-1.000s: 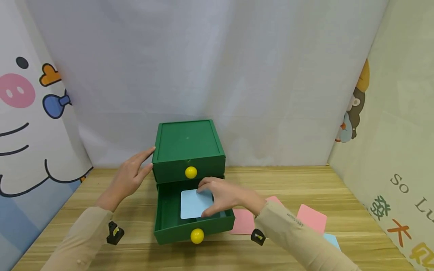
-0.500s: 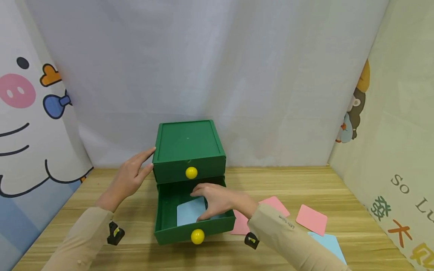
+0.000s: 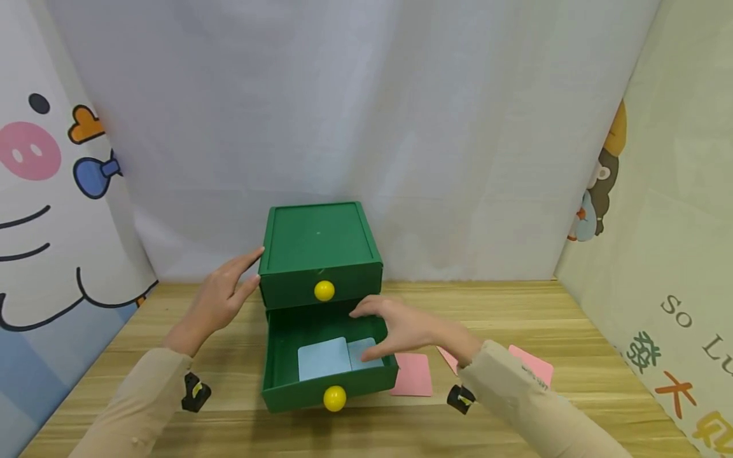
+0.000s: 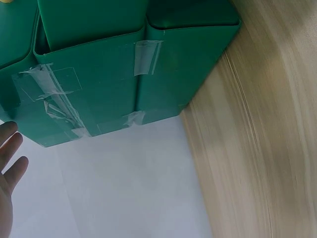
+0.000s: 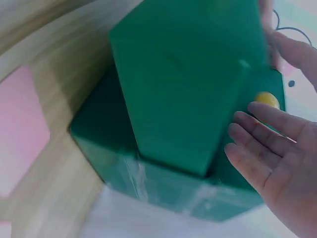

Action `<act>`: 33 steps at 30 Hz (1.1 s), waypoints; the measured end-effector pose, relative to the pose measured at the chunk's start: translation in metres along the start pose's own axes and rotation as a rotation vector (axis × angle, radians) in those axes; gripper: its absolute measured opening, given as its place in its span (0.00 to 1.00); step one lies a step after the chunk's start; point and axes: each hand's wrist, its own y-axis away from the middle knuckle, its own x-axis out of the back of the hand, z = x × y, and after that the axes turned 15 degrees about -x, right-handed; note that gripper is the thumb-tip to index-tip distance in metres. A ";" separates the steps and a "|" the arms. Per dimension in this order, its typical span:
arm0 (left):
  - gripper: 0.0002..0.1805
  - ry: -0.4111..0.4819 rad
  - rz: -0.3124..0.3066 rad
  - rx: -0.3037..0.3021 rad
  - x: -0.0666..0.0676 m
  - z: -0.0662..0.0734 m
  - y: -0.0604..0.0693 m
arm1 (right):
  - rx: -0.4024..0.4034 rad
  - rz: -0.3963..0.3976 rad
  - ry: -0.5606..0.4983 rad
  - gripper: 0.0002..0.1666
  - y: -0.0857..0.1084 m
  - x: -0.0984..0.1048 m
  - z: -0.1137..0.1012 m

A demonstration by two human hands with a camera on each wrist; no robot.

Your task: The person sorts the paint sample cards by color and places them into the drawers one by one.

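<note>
Nearest: right sleeve (image 3: 527, 394) crosses the worktop (image 3: 487, 305), partly hiding two of the three pink cards (image 3: 413, 375); next, yellow lower knob (image 3: 335, 398) on the front of the extended lower drawer (image 3: 298, 397); inside it, toward the front wall, lie the left blue card (image 3: 323, 359) and right blue card (image 3: 357, 355), side by side, edges meeting or slightly overlapping; right hand (image 3: 403, 324) is released, empty, fingers spread over the drawer's right side, thumb over the right blue card, can't tell if touching; left hand (image 3: 214, 299) is released too, straight fingers at the left edge of the green cabinet (image 3: 317, 235), seemingly light contact; upper drawer (image 3: 355, 280) is closed, white backdrop (image 3: 366, 95) behind it all; risks, my read: a low thumb could snag the right blue card and skew it; pressing on the drawer front could sag or tip it, since it sits well out; a dropped forearm could drag the pink cards; orientation: lower drawer points at the person, nosing slightly right, slide axis near-to-far; blue cards look near-square, no clear long axis; left blue card sits slightly twisted, far edge angled away to the right.
</note>
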 end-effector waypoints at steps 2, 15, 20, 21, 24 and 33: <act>0.25 0.001 0.002 -0.001 0.000 0.000 0.000 | -0.012 0.017 -0.034 0.38 0.014 0.008 0.006; 0.25 0.008 -0.003 0.003 -0.002 0.000 0.000 | -0.211 0.164 -0.029 0.42 0.130 0.025 0.091; 0.25 0.006 -0.004 0.010 -0.001 0.000 -0.001 | -0.262 0.230 -0.003 0.42 0.170 0.011 0.126; 0.25 0.006 -0.006 0.011 -0.001 0.000 -0.001 | -0.279 0.238 0.001 0.42 0.177 0.007 0.134; 0.25 0.008 -0.013 0.014 0.000 0.001 -0.001 | -0.340 0.249 0.002 0.43 0.197 -0.005 0.157; 0.26 0.004 -0.023 0.020 0.001 -0.001 0.001 | -0.431 0.222 0.008 0.42 0.228 -0.037 0.205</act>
